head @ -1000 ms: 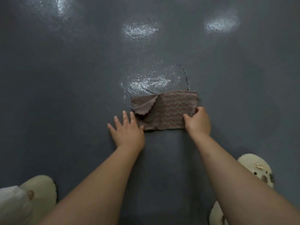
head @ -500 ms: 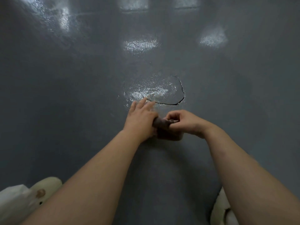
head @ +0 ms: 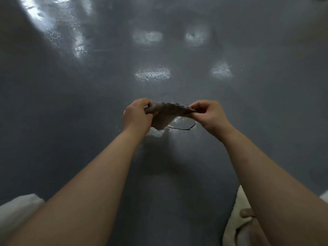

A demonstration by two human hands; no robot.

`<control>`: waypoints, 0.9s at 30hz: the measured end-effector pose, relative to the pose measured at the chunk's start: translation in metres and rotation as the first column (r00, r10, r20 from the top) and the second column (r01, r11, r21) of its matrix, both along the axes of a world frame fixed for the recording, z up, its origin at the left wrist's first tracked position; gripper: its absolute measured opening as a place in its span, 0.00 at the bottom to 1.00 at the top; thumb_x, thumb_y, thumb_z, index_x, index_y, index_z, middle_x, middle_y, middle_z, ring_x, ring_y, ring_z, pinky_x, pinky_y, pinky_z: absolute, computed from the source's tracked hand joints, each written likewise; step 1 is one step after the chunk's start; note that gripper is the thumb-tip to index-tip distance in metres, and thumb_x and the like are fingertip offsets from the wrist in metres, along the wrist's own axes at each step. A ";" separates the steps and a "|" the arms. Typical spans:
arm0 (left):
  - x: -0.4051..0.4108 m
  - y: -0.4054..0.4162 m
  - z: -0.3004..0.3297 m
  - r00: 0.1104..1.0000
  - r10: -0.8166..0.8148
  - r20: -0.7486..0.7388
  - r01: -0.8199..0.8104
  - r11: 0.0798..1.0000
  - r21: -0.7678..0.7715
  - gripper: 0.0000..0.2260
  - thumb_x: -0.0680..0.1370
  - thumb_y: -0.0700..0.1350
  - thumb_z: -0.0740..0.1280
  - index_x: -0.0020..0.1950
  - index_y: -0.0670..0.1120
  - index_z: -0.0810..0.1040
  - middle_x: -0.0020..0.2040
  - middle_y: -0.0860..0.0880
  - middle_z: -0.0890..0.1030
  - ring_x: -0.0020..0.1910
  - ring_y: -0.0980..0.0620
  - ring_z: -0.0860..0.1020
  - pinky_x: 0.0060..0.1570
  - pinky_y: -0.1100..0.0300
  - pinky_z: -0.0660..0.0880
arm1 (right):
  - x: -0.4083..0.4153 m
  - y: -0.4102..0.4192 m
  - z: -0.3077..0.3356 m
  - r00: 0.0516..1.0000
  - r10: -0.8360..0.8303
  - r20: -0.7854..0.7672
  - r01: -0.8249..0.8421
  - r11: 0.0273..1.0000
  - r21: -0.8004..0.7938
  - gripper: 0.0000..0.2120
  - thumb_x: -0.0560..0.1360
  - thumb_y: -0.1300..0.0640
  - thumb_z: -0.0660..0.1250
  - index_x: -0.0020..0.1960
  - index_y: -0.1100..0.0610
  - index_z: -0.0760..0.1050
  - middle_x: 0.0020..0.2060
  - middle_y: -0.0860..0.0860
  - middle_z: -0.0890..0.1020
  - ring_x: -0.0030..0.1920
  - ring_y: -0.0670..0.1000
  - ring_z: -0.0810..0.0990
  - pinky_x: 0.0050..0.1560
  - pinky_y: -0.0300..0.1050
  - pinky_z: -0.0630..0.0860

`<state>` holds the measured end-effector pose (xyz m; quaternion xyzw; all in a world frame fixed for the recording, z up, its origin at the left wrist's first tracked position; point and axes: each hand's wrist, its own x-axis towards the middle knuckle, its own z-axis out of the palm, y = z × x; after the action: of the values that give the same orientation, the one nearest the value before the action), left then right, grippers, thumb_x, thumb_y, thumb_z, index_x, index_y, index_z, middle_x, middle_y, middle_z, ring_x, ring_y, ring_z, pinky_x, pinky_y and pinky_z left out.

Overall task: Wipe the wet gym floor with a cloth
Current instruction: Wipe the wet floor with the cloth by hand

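**Cloth held up between both hands**

The left hand [head: 137,115] grips one end of the brown cloth [head: 166,114] with curled fingers; the right hand [head: 208,113] pinches the other end. The cloth sags between them, lifted above the grey floor [head: 71,121]. Directly beneath lies a shiny wet patch [head: 181,121] with a dark outline.

There are no words, numbers, labels or signs to read anywhere here.
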<state>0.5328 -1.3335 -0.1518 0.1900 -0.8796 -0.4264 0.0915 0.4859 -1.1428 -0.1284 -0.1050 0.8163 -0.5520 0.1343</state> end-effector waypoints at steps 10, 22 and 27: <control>0.133 0.013 -0.073 0.820 -0.272 0.503 0.277 0.959 0.067 0.08 0.70 0.37 0.73 0.39 0.48 0.77 0.40 0.47 0.78 0.49 0.46 0.79 0.39 0.61 0.66 | 0.092 0.023 -0.076 0.848 0.271 0.455 -0.454 0.816 0.358 0.08 0.67 0.70 0.73 0.46 0.63 0.83 0.22 0.38 0.77 0.26 0.34 0.73 0.39 0.33 0.72; 0.140 0.022 -0.096 0.870 -0.130 0.476 0.025 0.975 0.221 0.11 0.70 0.36 0.74 0.40 0.48 0.74 0.40 0.48 0.76 0.44 0.50 0.74 0.36 0.65 0.65 | 0.097 0.013 -0.103 0.878 0.190 0.440 -0.392 0.813 0.432 0.10 0.69 0.68 0.72 0.50 0.61 0.82 0.40 0.52 0.81 0.39 0.43 0.76 0.41 0.34 0.69; 0.128 0.016 -0.100 0.853 0.012 0.522 -0.051 0.997 0.061 0.34 0.71 0.40 0.74 0.74 0.48 0.64 0.73 0.46 0.65 0.72 0.47 0.63 0.70 0.53 0.60 | 0.081 0.007 -0.107 0.982 0.014 0.187 -0.123 0.801 0.586 0.25 0.72 0.67 0.67 0.68 0.56 0.71 0.65 0.55 0.74 0.65 0.53 0.72 0.61 0.37 0.64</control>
<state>0.6604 -1.3176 -0.2516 0.3162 -0.8522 -0.3889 -0.1500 0.5668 -1.1359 -0.2357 -0.0388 0.9288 -0.2701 0.2509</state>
